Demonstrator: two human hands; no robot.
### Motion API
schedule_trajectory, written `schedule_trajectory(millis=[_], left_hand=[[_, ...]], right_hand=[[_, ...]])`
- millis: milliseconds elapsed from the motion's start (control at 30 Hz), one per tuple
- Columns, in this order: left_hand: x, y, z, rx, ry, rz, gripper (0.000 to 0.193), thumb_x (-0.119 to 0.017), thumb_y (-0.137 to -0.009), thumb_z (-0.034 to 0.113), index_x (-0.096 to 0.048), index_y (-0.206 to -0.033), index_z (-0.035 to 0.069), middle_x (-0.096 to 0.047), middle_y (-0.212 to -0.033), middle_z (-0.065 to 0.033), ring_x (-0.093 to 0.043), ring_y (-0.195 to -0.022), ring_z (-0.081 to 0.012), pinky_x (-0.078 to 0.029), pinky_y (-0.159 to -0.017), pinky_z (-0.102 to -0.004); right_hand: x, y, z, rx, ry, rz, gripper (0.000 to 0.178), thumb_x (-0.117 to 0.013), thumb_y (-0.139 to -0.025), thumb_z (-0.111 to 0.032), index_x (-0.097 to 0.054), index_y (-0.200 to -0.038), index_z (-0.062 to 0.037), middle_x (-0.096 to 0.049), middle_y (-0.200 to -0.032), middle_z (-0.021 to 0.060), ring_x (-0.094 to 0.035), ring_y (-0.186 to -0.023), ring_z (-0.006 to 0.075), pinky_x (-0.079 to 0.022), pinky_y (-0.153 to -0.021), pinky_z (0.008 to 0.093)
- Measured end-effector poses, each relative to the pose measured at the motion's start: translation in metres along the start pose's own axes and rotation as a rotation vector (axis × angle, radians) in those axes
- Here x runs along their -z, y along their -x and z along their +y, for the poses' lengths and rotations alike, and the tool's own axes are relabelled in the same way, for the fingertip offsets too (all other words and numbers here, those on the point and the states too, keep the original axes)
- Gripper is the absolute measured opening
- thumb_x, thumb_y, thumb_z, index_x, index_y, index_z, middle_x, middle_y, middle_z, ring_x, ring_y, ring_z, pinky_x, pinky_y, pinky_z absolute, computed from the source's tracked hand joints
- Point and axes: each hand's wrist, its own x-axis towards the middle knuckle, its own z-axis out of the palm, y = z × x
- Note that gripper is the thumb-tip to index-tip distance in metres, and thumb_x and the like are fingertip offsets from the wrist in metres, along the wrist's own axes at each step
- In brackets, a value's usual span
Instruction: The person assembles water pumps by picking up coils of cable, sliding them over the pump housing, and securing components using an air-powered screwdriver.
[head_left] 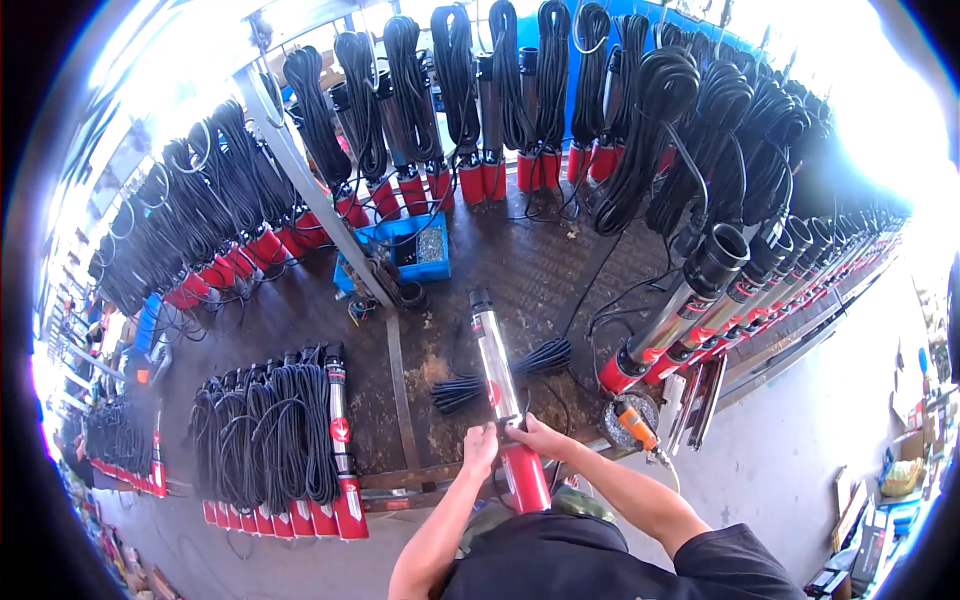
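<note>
With black cord (543, 358) at twelve o'clock, the right hand (538, 437) grips the tube (492, 350) and the left hand (480, 447) curls beside it, hold unclear, maybe working its middle, which needs steadiness.

A dark, worn brown desk (545, 250) fills the middle, a grey metal post (313, 188) slanting up from it. Smooth pale grey floor (790, 410) shows below and to the right, where boxes (908, 446) crowd the edge. Harsh white light (890, 110) glares at both upper sides.
</note>
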Motion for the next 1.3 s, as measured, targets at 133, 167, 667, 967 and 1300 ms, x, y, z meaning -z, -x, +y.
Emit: schedule_trajectory(millis=[133,167,667,967,1300], left_hand=[[0.007,0.004,-0.005,-0.006,-0.013,0.012,0.037,-0.055,-0.098,0.024,-0.066,-0.092,-0.011,-0.069,-0.086,-0.0277,-0.070,-0.083,-0.0339,-0.048,-0.071,-0.0460],[0.006,0.005,-0.005,-0.021,-0.020,0.003,0.037,-0.054,-0.098,0.024,-0.066,-0.092,-0.011,-0.069,-0.087,-0.0285,-0.070,-0.084,-0.0346,-0.048,-0.072,-0.0461],[0.009,0.008,0.015,-0.111,-0.225,0.011,0.042,-0.080,-0.074,0.042,-0.078,-0.085,0.001,-0.073,-0.072,-0.0175,-0.074,-0.072,-0.0295,-0.056,-0.067,-0.0415],[-0.030,0.044,0.000,-0.439,-0.295,0.328,0.039,-0.064,-0.090,0.022,-0.064,-0.108,-0.011,-0.068,-0.080,-0.0256,-0.069,-0.078,-0.0408,-0.052,-0.071,-0.0485],[-0.052,0.060,0.016,-0.621,-1.420,0.278,0.074,-0.060,-0.087,0.046,-0.058,-0.126,-0.017,-0.056,-0.132,-0.0370,-0.054,-0.118,-0.0561,-0.040,-0.099,-0.0584]], right_hand=[[0.002,0.002,-0.020,-0.030,0.036,-0.114,0.066,-0.063,-0.097,-0.051,-0.046,-0.125,0.0067,-0.060,-0.111,0.0119,-0.054,-0.102,0.0153,-0.049,-0.089,0.0327],[0.003,0.004,-0.021,-0.046,0.056,-0.124,0.076,-0.062,-0.095,-0.054,-0.043,-0.126,0.0125,-0.060,-0.113,0.0187,-0.057,-0.105,0.0204,-0.050,-0.090,0.0343],[0.021,0.022,-0.064,-0.087,0.089,-0.303,0.074,-0.066,-0.093,-0.050,-0.047,-0.125,0.0148,-0.067,-0.104,0.0177,-0.065,-0.099,0.0210,-0.054,-0.083,0.0345],[0.024,0.006,-0.037,-0.097,0.146,-0.051,0.080,-0.063,-0.097,-0.042,-0.032,-0.145,0.0129,-0.066,-0.116,0.0199,-0.065,-0.107,0.0227,-0.052,-0.090,0.0344],[0.031,0.003,-0.048,-0.114,-0.117,-0.081,0.047,-0.073,-0.092,-0.035,-0.060,-0.111,0.0056,-0.068,-0.089,0.0102,-0.065,-0.080,0.0138,-0.054,-0.066,0.0300]])
